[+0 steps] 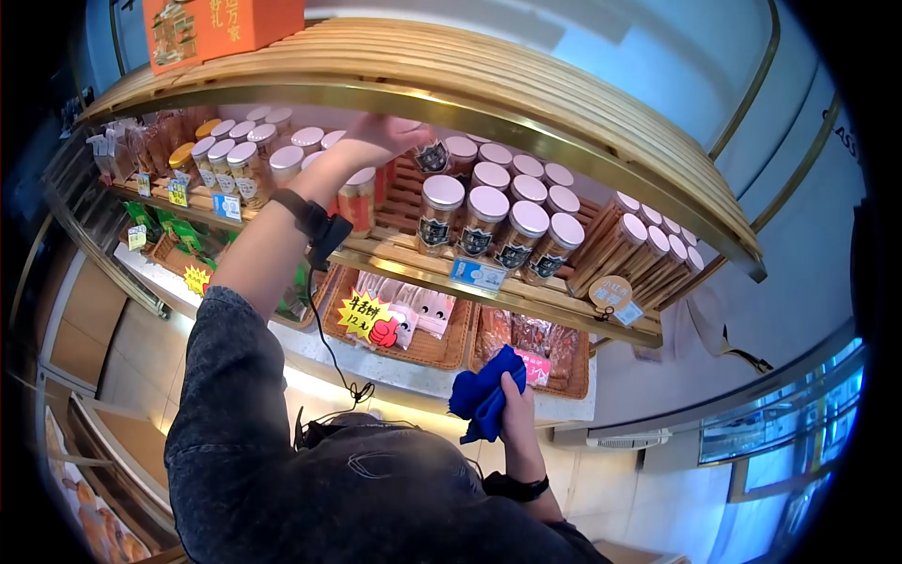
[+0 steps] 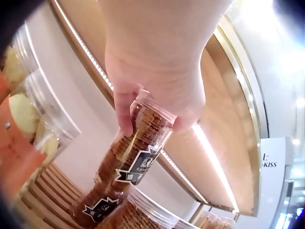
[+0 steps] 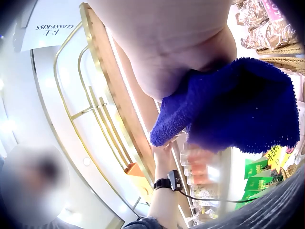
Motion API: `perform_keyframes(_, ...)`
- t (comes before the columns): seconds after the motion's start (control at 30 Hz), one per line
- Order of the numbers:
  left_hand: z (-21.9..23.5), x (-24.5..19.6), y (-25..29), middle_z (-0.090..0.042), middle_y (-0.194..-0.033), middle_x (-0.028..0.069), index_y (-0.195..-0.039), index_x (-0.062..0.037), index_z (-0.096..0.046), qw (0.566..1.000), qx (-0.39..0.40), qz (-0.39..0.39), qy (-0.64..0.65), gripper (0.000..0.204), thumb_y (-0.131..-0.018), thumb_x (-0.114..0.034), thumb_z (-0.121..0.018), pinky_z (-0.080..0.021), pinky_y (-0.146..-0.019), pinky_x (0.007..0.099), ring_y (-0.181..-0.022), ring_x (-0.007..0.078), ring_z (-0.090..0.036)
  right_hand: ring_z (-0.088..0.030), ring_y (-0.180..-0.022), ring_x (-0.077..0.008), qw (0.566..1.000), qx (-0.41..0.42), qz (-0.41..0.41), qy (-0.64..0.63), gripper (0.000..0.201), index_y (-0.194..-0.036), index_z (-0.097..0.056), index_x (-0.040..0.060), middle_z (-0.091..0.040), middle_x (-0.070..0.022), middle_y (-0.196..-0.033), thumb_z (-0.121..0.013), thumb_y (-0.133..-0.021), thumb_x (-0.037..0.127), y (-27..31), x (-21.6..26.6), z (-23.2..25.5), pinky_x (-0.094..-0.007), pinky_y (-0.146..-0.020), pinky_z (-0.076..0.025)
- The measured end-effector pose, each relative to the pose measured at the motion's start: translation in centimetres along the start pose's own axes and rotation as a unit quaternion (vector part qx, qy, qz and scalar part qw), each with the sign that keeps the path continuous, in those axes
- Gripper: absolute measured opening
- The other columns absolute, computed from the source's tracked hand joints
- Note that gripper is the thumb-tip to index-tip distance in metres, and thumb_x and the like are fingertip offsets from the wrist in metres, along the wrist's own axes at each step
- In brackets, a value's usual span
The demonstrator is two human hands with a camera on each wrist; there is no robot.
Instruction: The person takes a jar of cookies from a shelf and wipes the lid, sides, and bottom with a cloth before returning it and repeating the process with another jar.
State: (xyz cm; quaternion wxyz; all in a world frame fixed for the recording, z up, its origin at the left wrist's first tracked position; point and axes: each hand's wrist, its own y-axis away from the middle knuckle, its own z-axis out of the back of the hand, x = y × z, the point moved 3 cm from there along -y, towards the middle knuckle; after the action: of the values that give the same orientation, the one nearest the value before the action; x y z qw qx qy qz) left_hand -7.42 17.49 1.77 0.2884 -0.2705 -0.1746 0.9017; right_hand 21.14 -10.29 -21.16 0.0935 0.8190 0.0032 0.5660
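Note:
My left hand (image 1: 381, 141) reaches under the upper shelf and grips a clear jar (image 1: 432, 156) of stacked brown biscuits by its top. In the left wrist view the jar (image 2: 140, 138) tilts, with the thumb and fingers around its lid end and a black label on its side. Another labelled jar (image 2: 97, 207) stands just below it. Lower down, near the body, my right hand (image 1: 520, 414) holds a bunched blue cloth (image 1: 487, 390). The cloth (image 3: 238, 105) hangs from the fingers in the right wrist view and hides the fingertips.
Rows of lidded jars (image 1: 489, 204) stand right of the left hand, with tall jars (image 1: 615, 249) beyond. The upper shelf edge (image 1: 376, 97) runs just above that hand, and an orange box (image 1: 225, 33) sits on top. Baskets (image 1: 456, 343) of packaged snacks lie below. A cable (image 1: 324, 338) hangs from the left wrist.

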Motion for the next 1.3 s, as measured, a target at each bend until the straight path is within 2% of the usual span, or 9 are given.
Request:
perform_keyframes(0.2, -1.1, -0.4, -2.3, -0.059, -0.113, 0.0155, -0.115, -0.0057, -0.057, 0.999, 0.039, -0.002, -0.021, 0.052, -0.078, -0.042, -0.064, -0.042, -0.091, 0.0376, -0.102, 0.0291, -0.054, -0.058, -0.087, -0.0135, 1.0, -0.02, 0.003, -0.007, 0.026, -0.105, -0.057, -0.0013, -0.061, -0.0067, -0.097, -0.056, -0.091, 0.021, 0.0, -0.7, -0.2, -0.0294, -0.08, -0.047)
perform_keyframes(0.27, -2.1, -0.2, -3.2, -0.058, -0.114, 0.0159, -0.116, -0.0059, -0.056, 0.986, 0.149, 0.047, -0.056, 0.054, -0.076, -0.041, -0.065, -0.043, -0.09, 0.0382, -0.103, 0.0294, -0.054, -0.058, -0.087, -0.0134, 0.999, -0.028, 0.007, -0.017, 0.026, -0.105, -0.057, -0.0013, -0.062, -0.0066, -0.097, -0.057, -0.091, 0.021, -0.1, -0.5, -0.9, -0.0292, -0.079, -0.047)
perform_keyframes(0.4, -3.0, -0.2, -4.2, -0.058, -0.113, 0.0149, -0.116, -0.0076, -0.056, 0.99, 0.125, 0.041, -0.042, 0.052, -0.073, -0.036, -0.068, -0.042, -0.09, 0.0401, -0.105, 0.0301, -0.053, -0.058, -0.084, -0.0121, 0.999, -0.032, 0.012, -0.005, 0.024, -0.103, -0.059, -0.0006, -0.062, -0.0053, -0.094, -0.057, -0.091, 0.021, 0.2, -0.6, -1.6, -0.0275, -0.078, -0.047)
perform_keyframes(0.73, -7.5, -0.7, -7.0, -0.059, -0.11, 0.0128, -0.115, -0.0076, -0.056, 0.964, 0.258, -0.062, -0.033, 0.05, -0.071, -0.03, -0.068, -0.042, -0.09, 0.0395, -0.104, 0.028, -0.053, -0.06, -0.083, -0.0129, 0.999, -0.04, 0.008, 0.032, 0.026, -0.1, -0.061, -0.0016, -0.064, -0.0066, -0.093, -0.056, -0.091, 0.022, 0.7, -0.4, -1.9, -0.0274, -0.077, -0.048)
perform_keyframes(0.8, -8.7, 0.2, -6.7, -0.06, -0.105, 0.0117, -0.115, -0.0081, -0.055, 0.958, 0.275, 0.012, 0.08, 0.047, -0.072, -0.024, -0.065, -0.044, -0.088, 0.0377, -0.1, 0.0257, -0.055, -0.061, -0.083, -0.0133, 0.999, -0.045, 0.017, 0.022, 0.027, -0.101, -0.061, -0.0017, -0.065, -0.0071, -0.094, -0.057, -0.091, 0.023, 0.8, -0.2, -2.1, -0.0276, -0.076, -0.048)
perform_keyframes(0.93, -6.5, -3.5, -5.8, -0.061, -0.098, 0.01, -0.114, -0.0083, -0.055, 0.96, 0.28, 0.027, 0.011, 0.041, -0.075, -0.021, -0.06, -0.046, -0.083, 0.0359, -0.093, 0.0246, -0.058, -0.061, -0.082, -0.0138, 0.998, -0.052, 0.018, 0.029, 0.028, -0.1, -0.062, -0.0017, -0.065, -0.0074, -0.092, -0.058, -0.09, 0.024, 0.9, -0.5, -1.7, -0.0278, -0.076, -0.048)
perform_keyframes(1.0, -6.8, -3.4, -5.6, -0.063, -0.095, 0.01, -0.111, -0.009, -0.058, 0.944, 0.305, 0.111, 0.062, 0.034, -0.078, -0.019, -0.055, -0.048, -0.078, 0.034, -0.085, 0.0252, -0.059, -0.061, -0.082, -0.0133, 0.998, -0.056, 0.016, 0.023, 0.028, -0.1, -0.062, -0.0016, -0.065, -0.007, -0.092, -0.058, -0.09, 0.025, 1.0, -0.4, -1.8, -0.0275, -0.075, -0.048)
perform_keyframes(1.07, -7.4, -3.2, -5.5, -0.064, -0.096, 0.0108, -0.11, -0.0093, -0.059, 0.954, 0.28, 0.1, 0.027, 0.033, -0.079, -0.018, -0.054, -0.048, -0.078, 0.0342, -0.085, 0.0259, -0.06, -0.059, -0.088, -0.0132, 0.998, -0.047, -0.01, 0.028, 0.029, -0.109, -0.057, 0.0004, -0.062, -0.0054, -0.097, -0.058, -0.089, 0.022, 1.0, -0.7, -1.6, -0.0285, -0.08, -0.047)
perform_keyframes(1.3, -8.5, -2.3, -5.0, -0.065, -0.102, 0.0135, -0.112, -0.0089, -0.061, 0.977, 0.198, 0.002, -0.076, 0.033, -0.082, -0.019, -0.051, -0.048, -0.084, 0.0361, -0.097, 0.0296, -0.06, -0.059, -0.086, -0.0128, 0.999, -0.044, -0.008, 0.029, 0.028, -0.106, -0.058, 0.0002, -0.062, -0.005, -0.095, -0.058, -0.089, 0.023, 1.2, -0.3, -2.3, -0.0279, -0.078, -0.047)
